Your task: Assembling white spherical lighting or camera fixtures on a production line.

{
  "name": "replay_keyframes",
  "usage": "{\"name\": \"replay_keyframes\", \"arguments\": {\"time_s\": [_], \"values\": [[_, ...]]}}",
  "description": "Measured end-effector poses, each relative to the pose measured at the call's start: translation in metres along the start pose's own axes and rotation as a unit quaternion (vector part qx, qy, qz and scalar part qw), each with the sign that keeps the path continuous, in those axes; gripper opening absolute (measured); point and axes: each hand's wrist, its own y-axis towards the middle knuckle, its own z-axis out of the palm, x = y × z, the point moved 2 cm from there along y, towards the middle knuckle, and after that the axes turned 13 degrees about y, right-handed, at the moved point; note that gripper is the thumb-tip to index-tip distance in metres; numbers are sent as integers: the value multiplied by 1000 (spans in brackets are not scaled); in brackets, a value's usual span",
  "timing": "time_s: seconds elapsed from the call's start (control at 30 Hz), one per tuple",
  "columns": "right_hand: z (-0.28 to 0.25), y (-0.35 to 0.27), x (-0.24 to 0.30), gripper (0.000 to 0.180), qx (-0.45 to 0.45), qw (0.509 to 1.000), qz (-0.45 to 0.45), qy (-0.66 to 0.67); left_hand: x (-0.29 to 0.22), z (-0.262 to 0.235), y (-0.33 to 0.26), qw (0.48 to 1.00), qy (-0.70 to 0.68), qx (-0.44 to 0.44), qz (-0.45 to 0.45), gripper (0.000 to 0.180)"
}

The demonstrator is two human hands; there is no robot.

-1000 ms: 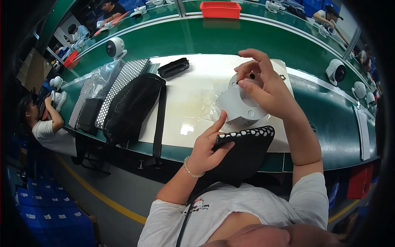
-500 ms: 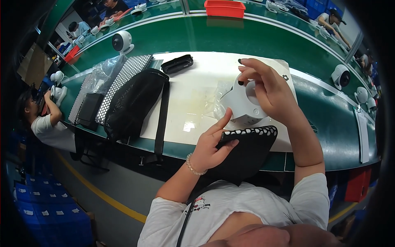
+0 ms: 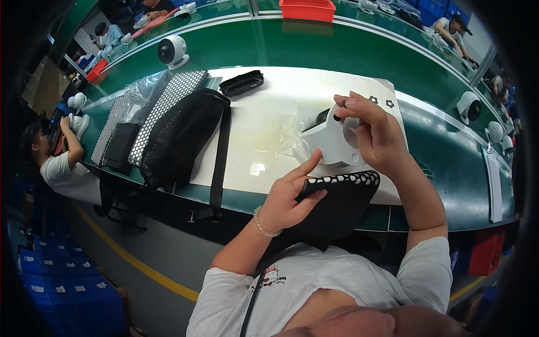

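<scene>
A white plastic device with a rounded opening and a small dark screen sits on the white mat, clear plastic film beside it. Over its right side, my right hand has bent fingers closed on its upper edge; the thumb is mostly hidden. My left hand grips a black flat panel with a white-dotted edge, standing at the table's front edge. The left index finger reaches forward and touches the device's lower left corner.
Left on the table lie a black mesh bag with a strap, a white dotted panel, a black box and crumpled plastic film. A black case lies behind. Round white units stand on the green conveyor. A co-worker sits left.
The white device has turned, and its dark screen now shows at the upper left. My right hand has shifted slightly right and down. My left hand stays almost still.
</scene>
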Motion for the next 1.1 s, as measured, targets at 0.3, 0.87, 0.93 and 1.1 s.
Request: {"name": "replay_keyframes", "arguments": {"time_s": [0.3, 0.87, 0.93, 1.1], "values": [[0, -4, 5, 51, 0, 998, -40, -45, 0, 3, 1, 1000, 12, -10, 11, 19], [-30, -32, 25, 18, -10, 982, 188, 37, -3, 2, 1, 1000, 24, -4, 5, 19], [-22, -37, 22, 11, -15, 975, 204, 91, -2, 1, 1, 999, 46, -16, 16, 18], [-7, -45, 20, 8, 0, 959, 244, 145, -4, 4, 2, 999, 43, 0, -17, 15]]}}
